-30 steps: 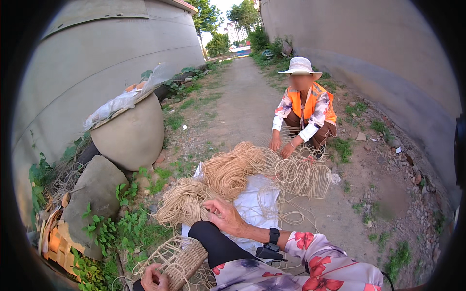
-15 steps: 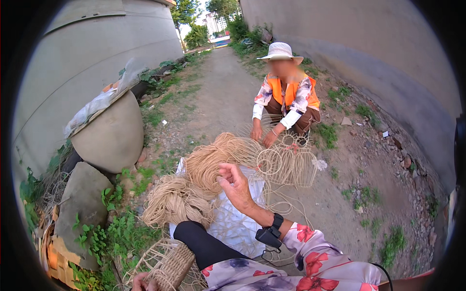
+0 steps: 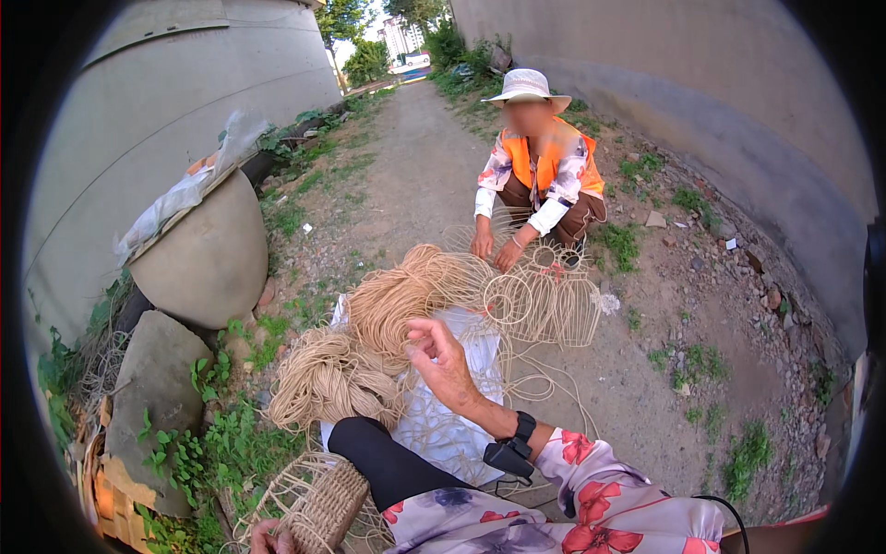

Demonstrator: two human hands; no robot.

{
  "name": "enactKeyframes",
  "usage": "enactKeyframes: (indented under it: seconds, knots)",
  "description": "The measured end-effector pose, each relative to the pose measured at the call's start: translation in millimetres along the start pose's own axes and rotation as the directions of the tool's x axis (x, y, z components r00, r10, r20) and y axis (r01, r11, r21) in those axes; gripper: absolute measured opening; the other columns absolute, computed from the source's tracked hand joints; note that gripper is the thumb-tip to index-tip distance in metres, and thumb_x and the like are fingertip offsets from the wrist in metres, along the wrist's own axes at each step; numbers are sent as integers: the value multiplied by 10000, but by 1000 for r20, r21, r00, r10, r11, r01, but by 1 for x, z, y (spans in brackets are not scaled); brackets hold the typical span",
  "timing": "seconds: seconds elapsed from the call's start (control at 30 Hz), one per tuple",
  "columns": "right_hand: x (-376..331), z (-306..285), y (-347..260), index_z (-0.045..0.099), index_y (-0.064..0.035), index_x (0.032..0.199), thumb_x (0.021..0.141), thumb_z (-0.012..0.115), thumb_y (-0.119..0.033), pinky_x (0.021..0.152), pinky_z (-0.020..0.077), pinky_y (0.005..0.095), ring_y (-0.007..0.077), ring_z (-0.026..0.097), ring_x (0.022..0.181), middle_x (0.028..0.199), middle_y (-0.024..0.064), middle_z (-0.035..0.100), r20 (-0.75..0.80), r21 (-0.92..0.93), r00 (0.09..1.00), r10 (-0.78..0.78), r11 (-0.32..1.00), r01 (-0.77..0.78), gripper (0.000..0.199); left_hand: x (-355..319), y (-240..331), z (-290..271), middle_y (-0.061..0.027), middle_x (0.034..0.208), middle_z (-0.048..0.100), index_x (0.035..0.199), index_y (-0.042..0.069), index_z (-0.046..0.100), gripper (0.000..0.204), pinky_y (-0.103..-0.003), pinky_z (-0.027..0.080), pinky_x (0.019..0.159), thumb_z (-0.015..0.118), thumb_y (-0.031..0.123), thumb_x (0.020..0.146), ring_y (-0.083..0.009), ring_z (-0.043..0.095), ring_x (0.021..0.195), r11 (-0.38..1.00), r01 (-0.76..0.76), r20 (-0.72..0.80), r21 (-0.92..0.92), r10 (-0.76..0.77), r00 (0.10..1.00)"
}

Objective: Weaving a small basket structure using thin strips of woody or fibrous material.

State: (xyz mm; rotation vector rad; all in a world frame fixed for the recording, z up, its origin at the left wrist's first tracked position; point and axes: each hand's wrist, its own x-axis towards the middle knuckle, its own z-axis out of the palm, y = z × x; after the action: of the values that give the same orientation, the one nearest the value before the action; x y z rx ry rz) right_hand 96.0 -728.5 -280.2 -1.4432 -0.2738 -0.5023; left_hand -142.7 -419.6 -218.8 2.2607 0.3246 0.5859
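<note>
My left hand (image 3: 270, 537) grips a partly woven basket (image 3: 323, 503) beside my bent knee at the lower left. The basket's lower wall is tightly woven from tan cord, and bare stakes stick out on its left. My right hand (image 3: 440, 365) is raised over the white sheet (image 3: 466, 434), fingers bent and closed; whatever they pinch is too fine to make out. Beneath and beyond it lie two bundles of tan cord, a nearer bundle (image 3: 328, 383) and a farther bundle (image 3: 392, 295).
Across from me a person (image 3: 549, 175) in an orange vest and pale hat squats, both hands at wicker frames (image 3: 554, 295) with round hoops. Loose cord trails over the dirt path. Concrete slabs (image 3: 203, 254) and weeds stand at left; a grey wall (image 3: 720, 120) rises at right.
My right hand has shifted slightly left and its fingers have curled in more. The left hand stays on the basket. The view has moved slightly.
</note>
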Motion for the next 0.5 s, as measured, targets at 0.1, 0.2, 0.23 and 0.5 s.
enactKeyframes:
  seconds: [0.1, 0.2, 0.23, 0.5]
  knots:
    - [-1, 5, 6, 543, -40, 1215, 837, 637, -44, 645, 472, 255, 118, 545, 746, 1013, 70, 545, -44, -6, 998, -47, 999, 47, 390, -1, -3, -1, -109, 926, 628, 1068, -42, 623, 243, -333, 465, 765, 668, 103, 878, -207, 553, 839, 999, 34, 5, -19, -34, 999]
    - [-3, 5, 5, 543, -39, 1210, 839, 641, -48, 653, 475, 256, 122, 547, 752, 1013, 75, 546, -37, -11, 998, -46, 999, 46, 384, -1, -1, 0, -97, 911, 625, 1055, -42, 623, 237, -322, 463, 756, 674, 103, 875, -193, 546, 826, 1000, 19, -12, 0, -19, 1000]
    - [-3, 5, 4, 543, -39, 1210, 839, 641, -48, 653, 475, 256, 122, 547, 752, 1013, 75, 546, -37, -11, 998, -47, 999, 46, 384, -1, -4, -1, -97, 911, 625, 1055, -42, 623, 237, -322, 463, 756, 674, 103, 875, -193, 546, 826, 1000, 19, -12, 0, -19, 1000]
    - [-6, 2, -14, 525, -38, 1246, 844, 639, -42, 676, 477, 249, 111, 551, 786, 1058, 74, 553, -23, 80, 998, -51, 995, 53, 418, -3, -6, -1, -41, 812, 563, 1025, -20, 632, 205, -292, 436, 661, 680, 109, 873, -145, 484, 742, 997, 11, -29, -75, -13, 999]
